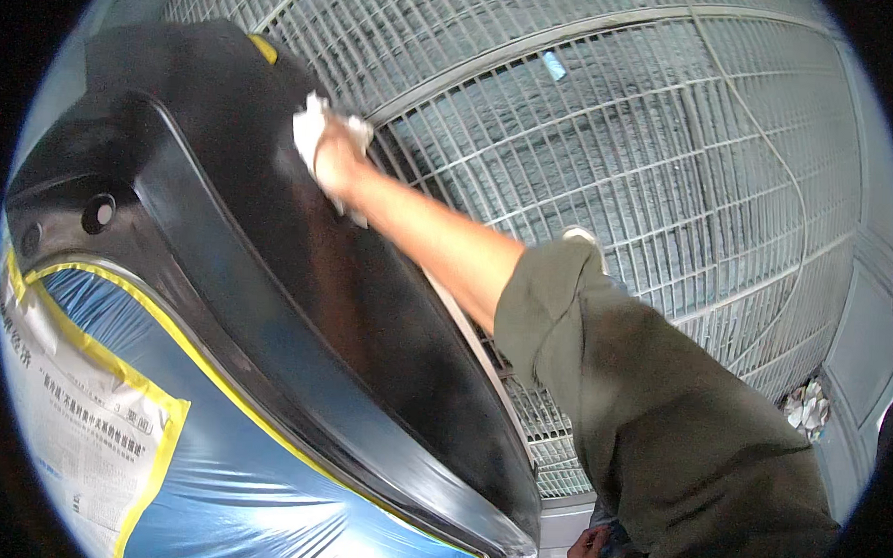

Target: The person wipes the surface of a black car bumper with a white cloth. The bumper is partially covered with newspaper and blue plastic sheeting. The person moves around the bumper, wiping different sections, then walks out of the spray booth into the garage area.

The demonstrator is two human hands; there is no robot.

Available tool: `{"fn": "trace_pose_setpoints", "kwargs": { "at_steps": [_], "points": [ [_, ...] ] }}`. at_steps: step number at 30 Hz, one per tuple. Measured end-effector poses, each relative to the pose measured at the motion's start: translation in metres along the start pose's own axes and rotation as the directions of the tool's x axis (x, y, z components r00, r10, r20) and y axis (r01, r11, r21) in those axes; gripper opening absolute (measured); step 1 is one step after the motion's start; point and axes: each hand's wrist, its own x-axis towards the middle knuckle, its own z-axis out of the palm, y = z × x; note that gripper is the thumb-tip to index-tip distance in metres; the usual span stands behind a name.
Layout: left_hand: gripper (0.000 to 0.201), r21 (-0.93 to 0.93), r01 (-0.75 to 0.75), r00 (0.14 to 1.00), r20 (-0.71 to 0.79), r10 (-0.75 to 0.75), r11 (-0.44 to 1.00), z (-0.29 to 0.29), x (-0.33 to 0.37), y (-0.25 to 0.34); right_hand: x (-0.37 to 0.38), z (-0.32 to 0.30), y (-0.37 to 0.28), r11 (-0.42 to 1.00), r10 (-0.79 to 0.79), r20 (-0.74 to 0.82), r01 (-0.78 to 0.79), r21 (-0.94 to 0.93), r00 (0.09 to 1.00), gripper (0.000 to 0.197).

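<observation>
My right arm, in a dark olive sleeve, reaches from the lower right across to a large glossy black car body panel (299, 264). My right hand (338, 162) is closed on a crumpled white wiping cloth (311, 127) and presses it against the panel near its far edge. The hand looks slightly blurred. At the lower edge, beside the sleeve, part of my left hand (584, 552) shows with its fingers curled. Something dark blue lies against it, and the sleeve hides the rest.
Yellow masking tape (175, 319) borders blue plastic film (262, 489) and a printed newspaper sheet (87, 434) at the near left. Metal floor grating (618, 157) spreads beyond the panel, with a light blue scrap (554, 66), a cable (766, 138) and crumpled litter (808, 408).
</observation>
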Motion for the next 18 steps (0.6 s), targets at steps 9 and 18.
{"fn": "trace_pose_setpoints", "kwargs": {
  "at_steps": [9,18],
  "points": [
    [0.026,-0.157,0.083,0.996,-0.013,-0.086,0.984,0.032,0.006,0.031,0.001,-0.014,0.033,0.851,0.411,0.217,-0.458,0.258,0.885,0.063],
    [0.025,-0.119,0.139,0.990,0.017,-0.137,0.983,0.030,0.011,0.000,-0.145,-0.039,0.104,0.825,0.161,0.179,-0.232,0.515,0.971,0.049]
  ]
}}
